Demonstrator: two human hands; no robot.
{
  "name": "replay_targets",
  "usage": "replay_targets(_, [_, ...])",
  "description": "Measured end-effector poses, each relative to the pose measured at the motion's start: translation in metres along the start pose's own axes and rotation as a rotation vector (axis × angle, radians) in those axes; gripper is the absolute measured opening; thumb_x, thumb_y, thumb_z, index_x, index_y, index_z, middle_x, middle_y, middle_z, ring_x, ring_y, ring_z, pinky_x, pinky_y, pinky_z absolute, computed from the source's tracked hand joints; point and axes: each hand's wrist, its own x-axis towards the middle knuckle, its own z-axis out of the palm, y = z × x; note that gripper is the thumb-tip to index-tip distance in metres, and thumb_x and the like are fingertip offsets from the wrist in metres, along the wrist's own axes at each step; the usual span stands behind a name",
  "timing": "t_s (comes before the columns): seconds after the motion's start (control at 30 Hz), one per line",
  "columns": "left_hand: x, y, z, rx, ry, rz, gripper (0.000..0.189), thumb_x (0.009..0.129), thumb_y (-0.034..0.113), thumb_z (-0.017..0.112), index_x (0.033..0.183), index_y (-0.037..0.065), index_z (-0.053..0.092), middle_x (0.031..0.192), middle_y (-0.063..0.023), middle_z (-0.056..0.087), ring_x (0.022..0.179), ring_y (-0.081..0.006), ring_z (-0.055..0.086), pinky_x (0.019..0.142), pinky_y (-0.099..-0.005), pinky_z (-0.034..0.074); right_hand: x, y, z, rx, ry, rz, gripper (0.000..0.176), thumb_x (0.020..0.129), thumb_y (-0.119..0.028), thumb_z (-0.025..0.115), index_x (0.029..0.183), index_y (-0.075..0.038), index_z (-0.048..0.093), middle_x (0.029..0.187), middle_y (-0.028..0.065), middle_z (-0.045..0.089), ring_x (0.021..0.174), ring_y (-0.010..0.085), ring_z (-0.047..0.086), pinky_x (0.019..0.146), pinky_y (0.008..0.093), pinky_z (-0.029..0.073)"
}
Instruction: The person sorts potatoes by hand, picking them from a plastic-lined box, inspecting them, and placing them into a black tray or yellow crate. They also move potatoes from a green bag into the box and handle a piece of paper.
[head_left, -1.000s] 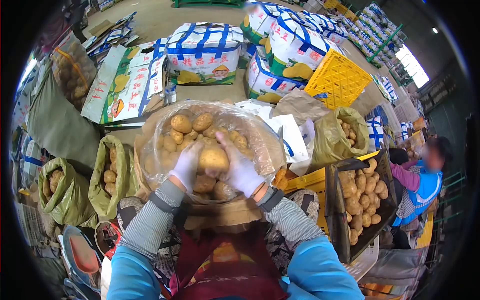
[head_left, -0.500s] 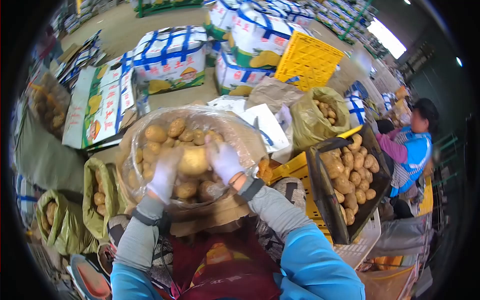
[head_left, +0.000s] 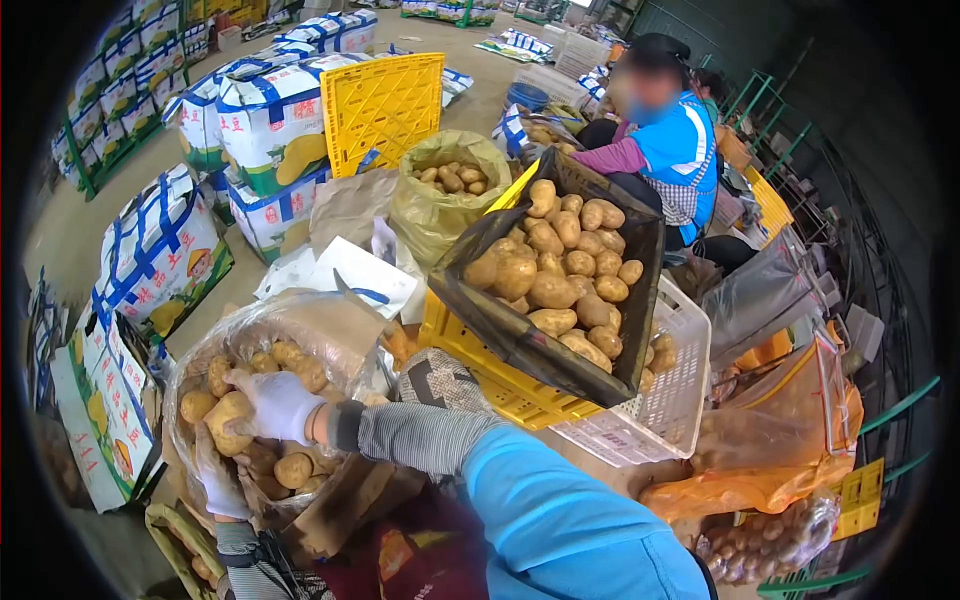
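My right hand [head_left: 280,405], in a white glove, is closed on a large potato [head_left: 230,424] over the plastic-lined box [head_left: 345,325]. Below and to the left, my gloved left hand [head_left: 222,491] is at the box's near side, close under that potato, and its fingers appear stretched out with nothing seen in them. Several other potatoes [head_left: 294,470] lie in the box around my hands.
A black-lined crate [head_left: 480,325] heaped with potatoes stands on a yellow crate [head_left: 490,375] to the right. Behind it are an olive sack [head_left: 425,210] of potatoes and a yellow plastic panel [head_left: 383,110]. A co-worker [head_left: 690,150] sits at the back right.
The view has swung to the right, so the box now appears further left. My hands, earlier on either side of a potato, are now apart, the right one gripping a potato.
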Motion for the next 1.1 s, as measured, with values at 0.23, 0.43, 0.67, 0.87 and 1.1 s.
replay_targets(0.23, [-0.010,0.008,0.022,0.172,-0.215,-0.005,0.056,0.101,0.041,0.049,0.142,0.005,0.042,0.127,-0.0148,0.053,0.088,-0.0204,0.062,0.062,-0.0237,0.052,-0.016,0.014,-0.021,1.369,-0.315,0.397,0.060,0.084,-0.021,0.075,0.136,-0.008,0.049,0.121,0.0108,0.060,0.110,0.0288,0.058,0.080,0.0419,0.051])
replay_targets(0.43, [-0.002,0.007,0.020,0.184,-0.109,0.023,0.071,0.100,0.063,0.035,0.135,0.003,0.050,0.083,-0.0024,0.062,0.050,-0.0073,0.052,0.042,-0.0166,0.034,-0.092,0.023,-0.188,0.967,0.114,0.104,0.062,0.083,-0.031,0.077,0.134,-0.006,0.051,0.107,0.0053,0.066,0.085,0.0144,0.066,0.062,0.0246,0.053])
replay_targets(0.67, [-0.018,0.015,0.037,0.164,-0.044,0.097,0.066,0.100,0.059,0.040,0.129,0.002,0.056,0.079,-0.0059,0.066,0.049,-0.0090,0.056,0.042,-0.0182,0.039,-0.231,0.087,-0.303,-0.381,0.512,0.546,0.058,0.086,-0.032,0.070,0.137,-0.012,0.051,0.131,0.0153,0.060,0.116,0.0286,0.061,0.100,0.0364,0.047])
replay_targets(0.87, [-0.009,0.005,0.019,0.172,-0.089,0.024,0.072,0.099,0.063,0.037,0.140,0.006,0.046,0.088,-0.0022,0.063,0.056,-0.0098,0.056,0.044,-0.0181,0.037,-0.277,0.162,-0.298,-0.271,0.027,0.708,0.052,0.097,-0.024,0.057,0.146,-0.015,0.045,0.142,0.0126,0.053,0.130,0.0241,0.051,0.107,0.0308,0.039])
replay_targets(1.1, [-0.027,0.027,0.016,-0.022,0.010,0.019,0.059,0.102,0.057,0.037,0.128,0.008,0.055,0.089,-0.0040,0.066,0.062,-0.0096,0.059,0.050,-0.0187,0.041,-0.204,0.151,-0.283,-0.093,0.378,0.406,0.041,0.095,-0.011,0.058,0.134,0.002,0.053,0.128,0.0129,0.061,0.117,0.0196,0.058,0.102,0.0302,0.045])
